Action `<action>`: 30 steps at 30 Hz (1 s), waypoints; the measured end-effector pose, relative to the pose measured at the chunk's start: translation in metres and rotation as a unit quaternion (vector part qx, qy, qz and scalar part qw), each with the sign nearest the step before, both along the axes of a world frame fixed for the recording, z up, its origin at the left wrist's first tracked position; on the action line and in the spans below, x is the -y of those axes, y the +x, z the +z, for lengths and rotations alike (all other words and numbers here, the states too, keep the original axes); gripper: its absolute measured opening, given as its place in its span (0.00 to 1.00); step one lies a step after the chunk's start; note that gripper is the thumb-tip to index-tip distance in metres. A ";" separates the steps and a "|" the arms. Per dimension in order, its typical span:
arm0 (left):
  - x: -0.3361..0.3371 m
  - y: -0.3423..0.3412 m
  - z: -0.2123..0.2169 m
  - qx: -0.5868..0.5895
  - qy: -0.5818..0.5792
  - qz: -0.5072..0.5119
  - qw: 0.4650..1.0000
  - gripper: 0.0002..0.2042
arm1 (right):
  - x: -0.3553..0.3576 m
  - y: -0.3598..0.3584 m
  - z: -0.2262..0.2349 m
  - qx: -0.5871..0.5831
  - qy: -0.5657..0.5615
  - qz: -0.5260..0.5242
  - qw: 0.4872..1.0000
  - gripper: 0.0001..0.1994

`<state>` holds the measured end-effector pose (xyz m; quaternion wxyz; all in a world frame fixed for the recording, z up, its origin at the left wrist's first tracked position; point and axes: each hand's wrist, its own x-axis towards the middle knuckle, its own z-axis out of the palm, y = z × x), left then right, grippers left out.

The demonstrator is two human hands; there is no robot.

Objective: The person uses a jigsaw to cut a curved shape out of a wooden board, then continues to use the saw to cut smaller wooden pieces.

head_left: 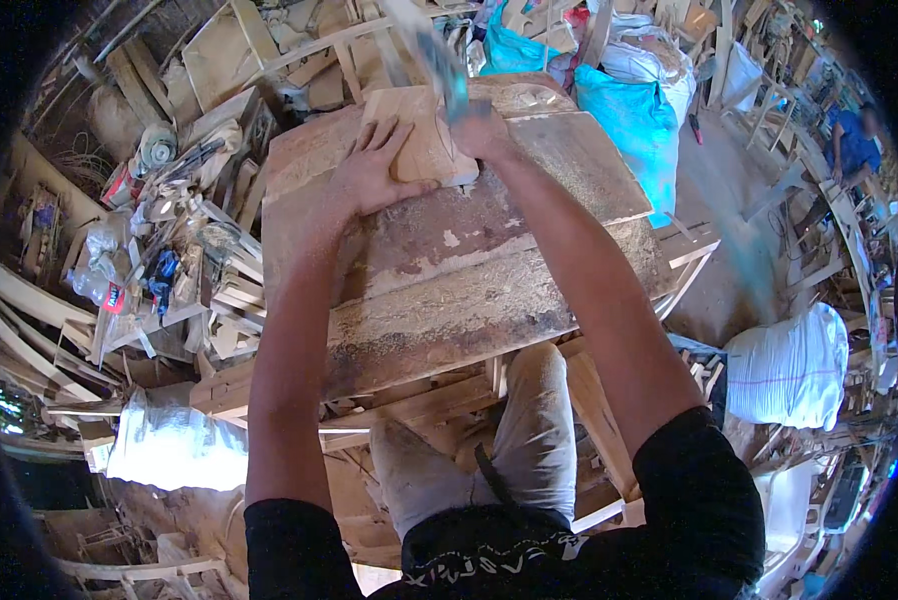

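Fingers spread, my left hand lies flat on a pale wooden board, with its thumb toward the near edge. A dark curved line runs down the board's right part. My right hand is closed at the board's right side, beside a small dark block. What its fingers hold is hidden. Just left of and beyond that hand is a long blue-grey tool or machine part, blurred and reaching to the top of the view; its kind is unclear. The board rests on a worn wooden worktop dusted with sawdust.
Teal sacks stand beyond the worktop's right side, and a white sack sits farther right. Wood offcuts and bottles crowd the left. A person in blue is at the far right. Timber is stacked behind the worktop.
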<state>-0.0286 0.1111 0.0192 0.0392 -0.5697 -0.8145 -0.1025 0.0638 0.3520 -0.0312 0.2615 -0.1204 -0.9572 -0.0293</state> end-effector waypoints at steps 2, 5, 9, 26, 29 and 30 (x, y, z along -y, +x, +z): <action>0.002 0.000 0.000 -0.003 -0.007 0.006 1.000 0.58 | 0.012 0.008 0.003 -0.049 -0.094 0.013 0.994 0.18; -0.013 0.001 0.005 -0.024 0.010 -0.025 0.999 0.58 | -0.019 0.001 0.004 0.011 0.013 -0.018 1.000 0.19; -0.015 0.004 0.008 -0.004 0.008 -0.027 1.000 0.59 | -0.019 0.000 0.004 0.039 -0.091 -0.052 0.994 0.25; -0.010 -0.006 0.002 0.002 0.005 -0.012 1.000 0.56 | 0.005 0.008 0.019 0.044 -0.133 -0.048 0.989 0.24; -0.013 -0.002 0.006 -0.005 0.000 -0.018 1.000 0.53 | 0.000 0.003 0.025 0.061 -0.154 -0.073 0.984 0.25; -0.014 -0.001 0.008 -0.001 0.004 -0.023 1.000 0.52 | -0.003 0.002 0.025 0.037 -0.191 -0.085 0.977 0.27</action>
